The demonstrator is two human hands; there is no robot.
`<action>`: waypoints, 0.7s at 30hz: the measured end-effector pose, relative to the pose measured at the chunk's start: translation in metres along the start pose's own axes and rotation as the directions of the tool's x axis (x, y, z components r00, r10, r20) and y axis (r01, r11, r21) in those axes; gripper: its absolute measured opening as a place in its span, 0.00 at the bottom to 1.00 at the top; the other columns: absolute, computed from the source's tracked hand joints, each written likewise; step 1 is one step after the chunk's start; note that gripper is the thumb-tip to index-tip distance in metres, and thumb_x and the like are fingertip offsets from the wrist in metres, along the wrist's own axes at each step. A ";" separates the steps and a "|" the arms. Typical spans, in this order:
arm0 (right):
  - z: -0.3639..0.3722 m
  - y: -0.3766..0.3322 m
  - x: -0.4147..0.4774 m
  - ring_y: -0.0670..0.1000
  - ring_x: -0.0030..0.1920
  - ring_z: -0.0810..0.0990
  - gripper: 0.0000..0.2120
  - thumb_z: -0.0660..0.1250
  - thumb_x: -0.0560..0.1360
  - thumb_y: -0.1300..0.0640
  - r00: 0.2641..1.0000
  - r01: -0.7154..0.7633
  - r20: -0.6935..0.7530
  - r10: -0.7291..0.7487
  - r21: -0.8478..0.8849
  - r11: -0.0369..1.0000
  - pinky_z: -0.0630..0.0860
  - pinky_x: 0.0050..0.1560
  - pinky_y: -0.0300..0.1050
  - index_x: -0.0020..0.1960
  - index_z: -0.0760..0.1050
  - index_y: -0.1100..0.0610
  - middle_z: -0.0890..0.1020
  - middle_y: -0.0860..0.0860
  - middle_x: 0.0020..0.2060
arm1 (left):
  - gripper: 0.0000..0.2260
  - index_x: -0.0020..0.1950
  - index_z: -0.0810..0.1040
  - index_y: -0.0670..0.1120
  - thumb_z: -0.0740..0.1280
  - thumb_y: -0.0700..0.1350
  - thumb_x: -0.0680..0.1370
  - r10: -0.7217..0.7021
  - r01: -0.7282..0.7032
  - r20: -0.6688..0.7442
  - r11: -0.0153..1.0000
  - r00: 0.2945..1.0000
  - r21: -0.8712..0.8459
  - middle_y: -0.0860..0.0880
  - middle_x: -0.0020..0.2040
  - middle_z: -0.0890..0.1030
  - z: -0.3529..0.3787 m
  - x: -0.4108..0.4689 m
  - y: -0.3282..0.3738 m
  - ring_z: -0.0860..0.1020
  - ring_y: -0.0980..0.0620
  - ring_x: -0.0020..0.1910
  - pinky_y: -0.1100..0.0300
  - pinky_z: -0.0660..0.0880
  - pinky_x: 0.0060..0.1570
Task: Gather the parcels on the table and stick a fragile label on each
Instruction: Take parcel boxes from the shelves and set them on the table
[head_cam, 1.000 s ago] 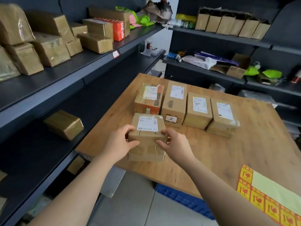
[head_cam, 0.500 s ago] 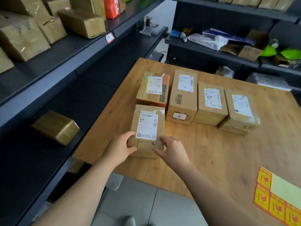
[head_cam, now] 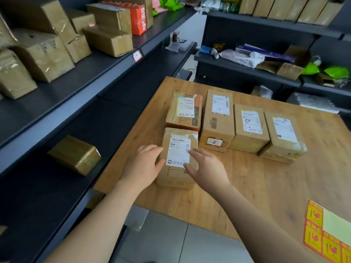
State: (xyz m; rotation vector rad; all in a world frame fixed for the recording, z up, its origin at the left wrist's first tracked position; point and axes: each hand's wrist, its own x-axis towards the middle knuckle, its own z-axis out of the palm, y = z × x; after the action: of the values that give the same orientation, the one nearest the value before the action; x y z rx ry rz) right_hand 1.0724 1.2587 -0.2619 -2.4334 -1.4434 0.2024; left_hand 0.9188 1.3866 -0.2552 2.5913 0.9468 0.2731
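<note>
Front parcel (head_cam: 177, 154) lies flat, label up, near the left front corner of the wooden table (head_cam: 256, 186), touching the back row of four more parcels (head_cam: 218, 130) at its leftmost box. Left hand (head_cam: 143, 164) is against its left side, fingers straight and loose. Right hand (head_cam: 207, 168) is at its right edge, fingers spread and relaxed, not gripping; actual contact is hard to tell. Fragile label sheet (head_cam: 314, 238) lies at the table's near right, well apart.

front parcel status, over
Hands open: left hand, right hand flank front parcel. Flat on table, no fragile label yet. Nothing blocking; label sheet near right.
</note>
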 end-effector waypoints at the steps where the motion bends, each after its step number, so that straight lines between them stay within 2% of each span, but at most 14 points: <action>1: -0.005 -0.005 0.001 0.50 0.68 0.70 0.24 0.61 0.77 0.43 0.999 0.035 -0.020 -0.035 0.002 0.999 0.69 0.65 0.46 0.71 0.68 0.50 0.71 0.47 0.69 | 0.19 0.70 0.70 0.48 0.61 0.50 0.80 0.000 0.000 -0.039 1.000 0.999 0.014 0.53 0.68 0.72 -0.008 -0.003 0.003 0.68 0.51 0.67 0.55 0.69 0.63; 5: -0.024 -0.029 0.006 0.49 0.66 0.73 0.21 0.61 0.78 0.45 0.972 0.211 -0.112 -0.208 0.011 0.977 0.70 0.64 0.45 0.69 0.71 0.51 0.75 0.47 0.66 | 0.18 0.68 0.72 0.49 0.61 0.51 0.79 -0.011 0.027 -0.201 0.997 0.980 0.078 0.52 0.67 0.74 -0.036 -0.023 0.011 0.70 0.51 0.66 0.55 0.67 0.63; 10: -0.046 -0.057 0.006 0.49 0.63 0.76 0.19 0.63 0.77 0.47 0.884 0.437 -0.200 -0.422 0.033 0.899 0.75 0.62 0.48 0.66 0.74 0.52 0.78 0.48 0.63 | 0.17 0.65 0.76 0.46 0.63 0.52 0.78 -0.100 0.145 -0.367 0.985 0.925 0.098 0.49 0.62 0.78 -0.056 -0.064 0.019 0.74 0.49 0.62 0.53 0.72 0.61; 16: -0.056 -0.088 -0.021 0.49 0.59 0.78 0.17 0.67 0.76 0.50 0.697 0.708 -0.225 -0.681 0.063 0.703 0.75 0.60 0.45 0.62 0.77 0.54 0.81 0.49 0.59 | 0.14 0.59 0.80 0.44 0.69 0.48 0.75 -0.261 0.365 -0.506 0.924 0.822 0.116 0.46 0.56 0.82 -0.066 -0.134 0.041 0.78 0.44 0.54 0.50 0.76 0.52; 21: -0.045 -0.118 -0.055 0.52 0.51 0.82 0.15 0.73 0.71 0.56 0.516 0.856 -0.274 -0.811 0.135 0.499 0.78 0.52 0.45 0.55 0.80 0.59 0.84 0.53 0.51 | 0.15 0.59 0.80 0.44 0.69 0.48 0.75 -0.413 0.563 -0.592 0.822 0.693 0.086 0.46 0.56 0.81 -0.071 -0.204 0.056 0.78 0.43 0.55 0.49 0.75 0.54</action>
State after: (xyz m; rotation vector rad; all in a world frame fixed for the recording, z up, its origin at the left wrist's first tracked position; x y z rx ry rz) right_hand 0.9595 1.2547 -0.1825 -1.2469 -2.1619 -0.0603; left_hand 0.7760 1.2336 -0.1785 2.3707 1.9690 0.8223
